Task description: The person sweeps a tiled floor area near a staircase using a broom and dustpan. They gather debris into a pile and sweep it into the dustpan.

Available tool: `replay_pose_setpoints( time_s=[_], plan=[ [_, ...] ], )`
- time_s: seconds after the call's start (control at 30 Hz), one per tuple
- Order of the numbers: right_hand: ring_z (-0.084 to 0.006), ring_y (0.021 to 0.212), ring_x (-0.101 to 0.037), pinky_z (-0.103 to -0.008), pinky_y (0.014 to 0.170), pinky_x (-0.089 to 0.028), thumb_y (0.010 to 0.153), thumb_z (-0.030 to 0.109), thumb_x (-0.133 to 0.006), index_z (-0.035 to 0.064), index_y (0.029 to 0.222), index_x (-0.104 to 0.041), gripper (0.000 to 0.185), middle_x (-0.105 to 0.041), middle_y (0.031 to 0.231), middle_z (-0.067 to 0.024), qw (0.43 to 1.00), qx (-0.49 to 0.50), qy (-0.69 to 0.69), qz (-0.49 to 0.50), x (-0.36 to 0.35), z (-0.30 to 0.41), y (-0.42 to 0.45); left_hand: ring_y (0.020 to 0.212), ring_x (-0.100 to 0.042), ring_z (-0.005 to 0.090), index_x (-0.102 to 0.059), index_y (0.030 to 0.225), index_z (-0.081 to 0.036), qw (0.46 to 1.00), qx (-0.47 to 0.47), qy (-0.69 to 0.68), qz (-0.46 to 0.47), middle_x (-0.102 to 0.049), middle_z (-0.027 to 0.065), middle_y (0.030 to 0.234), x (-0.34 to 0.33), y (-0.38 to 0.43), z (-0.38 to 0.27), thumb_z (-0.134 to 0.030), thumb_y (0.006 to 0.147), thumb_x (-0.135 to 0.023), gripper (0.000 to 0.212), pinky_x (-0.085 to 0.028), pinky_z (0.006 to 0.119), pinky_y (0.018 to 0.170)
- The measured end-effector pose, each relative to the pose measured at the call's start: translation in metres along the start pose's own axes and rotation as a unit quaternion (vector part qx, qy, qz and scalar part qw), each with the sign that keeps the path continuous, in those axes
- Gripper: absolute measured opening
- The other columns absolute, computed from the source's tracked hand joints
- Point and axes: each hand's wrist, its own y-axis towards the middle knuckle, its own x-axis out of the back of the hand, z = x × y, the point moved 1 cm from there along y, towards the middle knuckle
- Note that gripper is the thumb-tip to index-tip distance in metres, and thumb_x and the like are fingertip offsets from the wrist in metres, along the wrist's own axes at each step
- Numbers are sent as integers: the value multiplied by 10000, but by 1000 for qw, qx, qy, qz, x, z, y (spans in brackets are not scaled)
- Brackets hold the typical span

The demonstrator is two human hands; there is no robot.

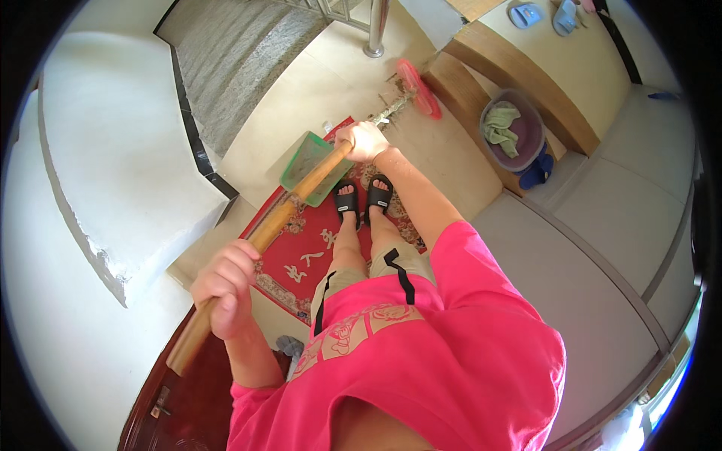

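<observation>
A long wooden broom handle [271, 225] runs slantwise across the view. My left hand [225, 288] is closed around its upper part, near the thick end. Farther down the shaft, my right hand [362, 142] grips it too. At the far end, the pinkish-red broom head [418, 90] rests on the tiled floor beside a wooden step, with dark debris [398, 84] next to it. Below my right hand and partly behind the handle, a green dustpan [316, 163] lies over the edge of a red patterned doormat [304, 242].
My feet in black slides [379, 194] are on the mat. Grey stairs [237, 62] and a metal railing post [377, 34] stand beyond. Wooden-edged steps [524, 73] at right hold a bucket [527, 160] with a green cloth and blue slippers [525, 16]. A white wall is at left.
</observation>
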Motion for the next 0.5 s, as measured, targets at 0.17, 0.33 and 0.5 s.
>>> replay_pose_setpoints(
  time_s=[0.17,0.33,0.5],
  plan=[
    [-290,619,-605,-393,594,-493,617,255,-582,163,650,-607,101,-616,638,-83,1000,18,6,12,-35,20,-4,544,-342,162,-325,543,-97,999,31,14,-38,-349,16,509,13,-24,-7,-196,731,-477,261,-326,357,667],
    [-278,595,-604,-377,572,-489,624,241,-589,150,657,-605,98,-606,616,-96,997,54,52,32,-33,61,-20,510,-349,158,-338,532,-110,1000,16,23,-10,-349,3,494,26,-35,-46,-191,720,-495,258,-321,340,606],
    [-275,592,-601,-381,562,-486,634,261,-596,164,662,-610,102,-610,625,-73,999,41,8,2,-10,45,-17,517,-346,166,-335,536,-112,999,1,16,-36,-338,1,501,16,-30,-30,-200,741,-487,270,-325,351,613]
  ],
)
